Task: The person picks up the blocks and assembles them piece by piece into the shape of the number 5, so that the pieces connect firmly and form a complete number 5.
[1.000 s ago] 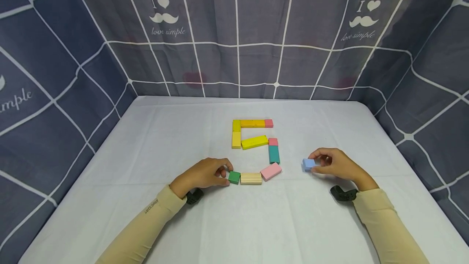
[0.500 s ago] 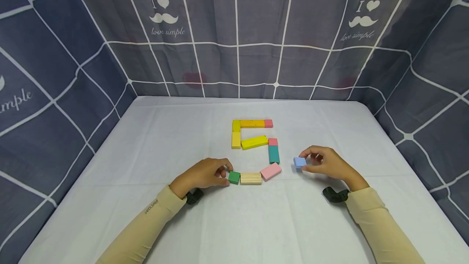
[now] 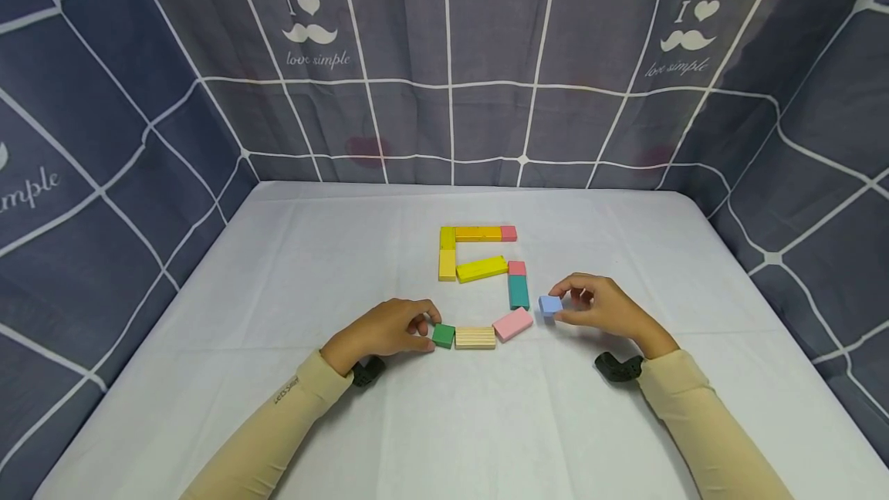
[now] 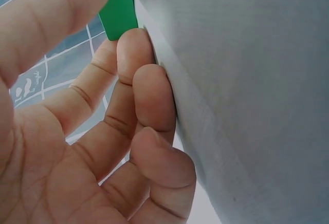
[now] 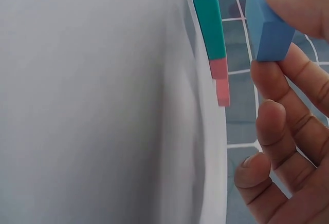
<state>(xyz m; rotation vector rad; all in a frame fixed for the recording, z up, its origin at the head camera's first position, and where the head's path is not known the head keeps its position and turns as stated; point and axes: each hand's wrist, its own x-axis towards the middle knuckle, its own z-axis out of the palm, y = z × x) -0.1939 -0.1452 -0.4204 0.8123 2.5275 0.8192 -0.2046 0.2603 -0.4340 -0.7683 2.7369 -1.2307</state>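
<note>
Between thumb and forefinger, my left hand (image 3: 389,328) pinches a small green block (image 3: 444,336) that sits on the table at the left end of the lower row. Beside the green block lies a ribbed wooden block (image 3: 475,338), followed by a tilted pink block (image 3: 512,325). My right hand (image 3: 606,305) grips a light blue block (image 3: 550,305) by thumb and fingers, just right of the teal block (image 3: 518,292). In the right wrist view the blue block (image 5: 272,26) appears raised off the cloth, apart from the other blocks.
Further back are a slanted yellow block (image 3: 482,269), a small pink block (image 3: 517,268), upright yellow blocks (image 3: 447,265), an orange-yellow block (image 3: 478,234) and another pink one (image 3: 509,234). A white cloth (image 3: 333,253) covers the table; grey checked fabric (image 3: 486,45) walls it in.
My right hand has moved left with the blue block, from well right of the teal block to close beside it. The left hand and the green block have stayed put.
</note>
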